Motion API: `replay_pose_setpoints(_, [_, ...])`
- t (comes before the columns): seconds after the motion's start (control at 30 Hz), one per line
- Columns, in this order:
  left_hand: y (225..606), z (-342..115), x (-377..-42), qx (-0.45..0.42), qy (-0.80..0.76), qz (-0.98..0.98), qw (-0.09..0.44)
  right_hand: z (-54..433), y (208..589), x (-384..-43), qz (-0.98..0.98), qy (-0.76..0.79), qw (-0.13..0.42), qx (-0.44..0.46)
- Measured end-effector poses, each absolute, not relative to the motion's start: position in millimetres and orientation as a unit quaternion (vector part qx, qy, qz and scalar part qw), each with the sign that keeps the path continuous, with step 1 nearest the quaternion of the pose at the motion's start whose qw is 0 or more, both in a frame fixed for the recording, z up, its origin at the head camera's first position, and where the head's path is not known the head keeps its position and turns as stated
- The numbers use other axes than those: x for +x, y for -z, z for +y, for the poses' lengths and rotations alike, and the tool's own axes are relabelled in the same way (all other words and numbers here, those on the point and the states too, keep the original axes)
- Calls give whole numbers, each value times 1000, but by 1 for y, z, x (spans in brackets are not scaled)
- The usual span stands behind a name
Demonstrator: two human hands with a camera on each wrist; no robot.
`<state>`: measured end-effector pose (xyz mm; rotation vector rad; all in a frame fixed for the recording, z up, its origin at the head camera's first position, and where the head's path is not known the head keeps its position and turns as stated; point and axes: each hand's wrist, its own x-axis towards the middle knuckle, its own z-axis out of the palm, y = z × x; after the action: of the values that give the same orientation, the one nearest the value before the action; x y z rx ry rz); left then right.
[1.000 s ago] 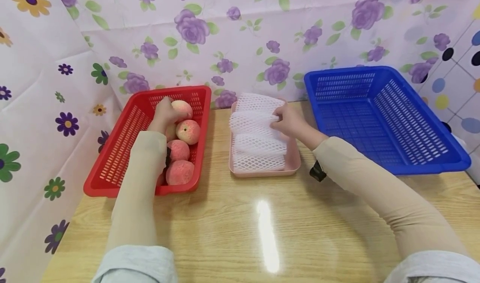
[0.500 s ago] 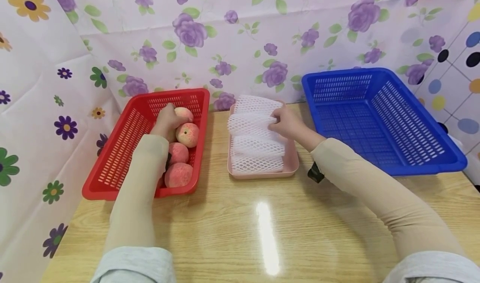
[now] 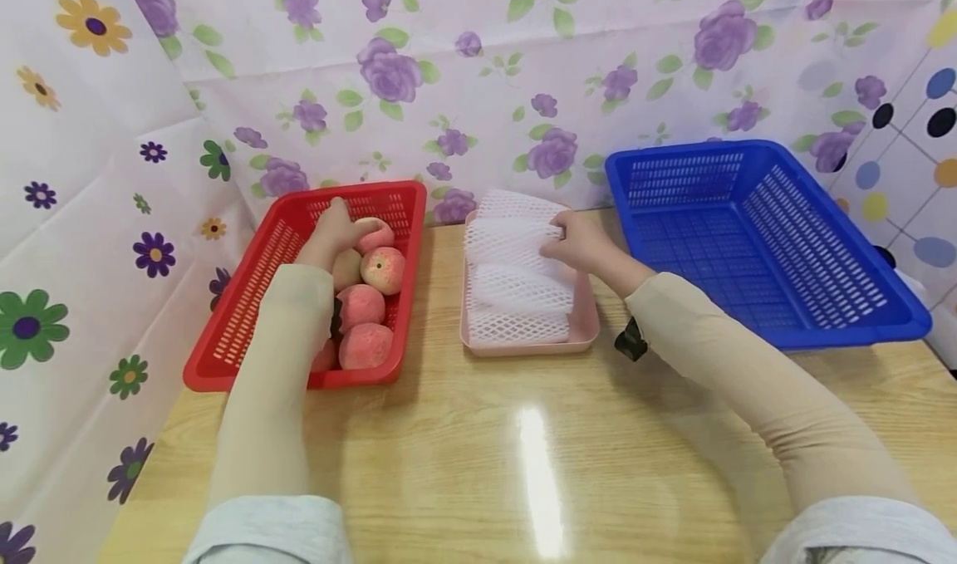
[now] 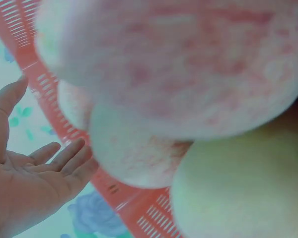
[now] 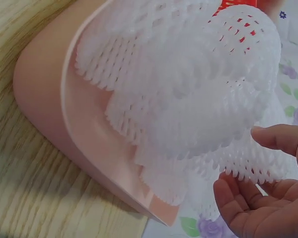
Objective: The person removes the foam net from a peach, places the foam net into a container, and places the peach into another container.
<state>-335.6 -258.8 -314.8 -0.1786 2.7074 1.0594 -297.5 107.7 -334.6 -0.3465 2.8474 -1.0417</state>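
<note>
My left hand point(image 3: 334, 233) reaches into the red basket point(image 3: 196, 373) over several peaches. In the head view its thumb lies at the farthest peach point(image 3: 377, 236). The left wrist view shows the palm and spread fingers point(image 4: 78, 156) beside a peach point(image 4: 139, 158), with nothing held; a nearer peach point(image 4: 188, 64) fills much of that view. My right hand point(image 3: 579, 242) pinches the edge of a white foam fruit net point(image 3: 508, 242) between thumb and curled fingers. Several such nets lie overlapping in a pink tray point(image 3: 586, 331); the right wrist view shows the net's open end point(image 5: 208, 124).
A blue basket point(image 3: 748, 248) stands right of the tray, beside my right forearm. The wooden table point(image 3: 449, 448) runs in front of all three containers. A flowered cloth point(image 3: 478, 90) hangs close behind them. A black camera point(image 3: 631, 341) sits under my right wrist.
The head view has shifted slightly. My left hand has moved a little over the peaches, and more of the peach beside its wrist shows. My right hand stays at the net.
</note>
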Motion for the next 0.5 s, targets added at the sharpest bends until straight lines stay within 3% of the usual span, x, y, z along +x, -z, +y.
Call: replay_pose_setpoints(0.5, [280, -245, -345, -27, -324, 945, 47, 116, 322, -315, 923, 370, 84, -71])
